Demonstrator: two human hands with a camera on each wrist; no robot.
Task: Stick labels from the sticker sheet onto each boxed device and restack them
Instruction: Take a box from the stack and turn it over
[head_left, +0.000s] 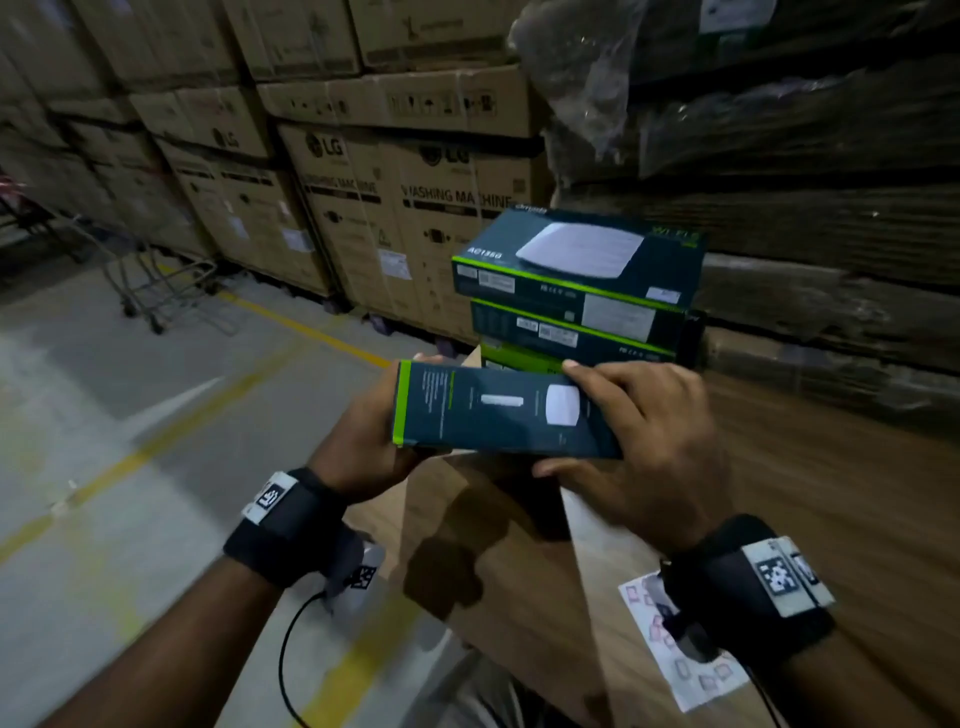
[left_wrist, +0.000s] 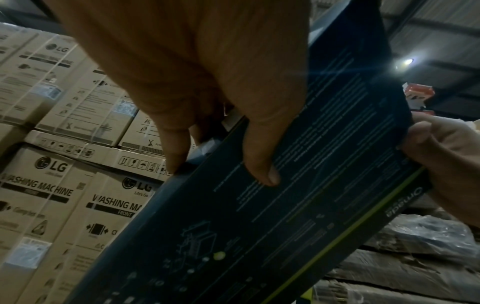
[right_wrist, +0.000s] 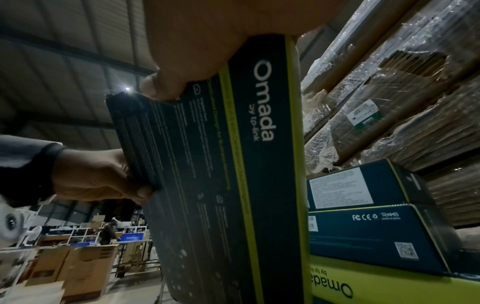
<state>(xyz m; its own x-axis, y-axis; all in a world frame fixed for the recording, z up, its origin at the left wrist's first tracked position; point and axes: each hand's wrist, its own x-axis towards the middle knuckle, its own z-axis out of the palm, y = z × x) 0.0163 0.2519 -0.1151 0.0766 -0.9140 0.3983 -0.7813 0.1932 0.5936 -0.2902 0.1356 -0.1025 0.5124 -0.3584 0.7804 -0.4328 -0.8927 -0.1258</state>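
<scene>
Dark boxed device (head_left: 498, 415) gripped at both ends by left hand (head_left: 363, 441) and right hand (head_left: 649, 441) fingers, stack (head_left: 576, 291) just behind

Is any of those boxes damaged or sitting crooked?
Yes. The box held by the left hand and right hand has a ragged, crushed top corner in the right wrist view. The stack behind sits uneven: its top box is skewed against those below.

Dim, blurry frames; ceiling-lamp glare
</scene>
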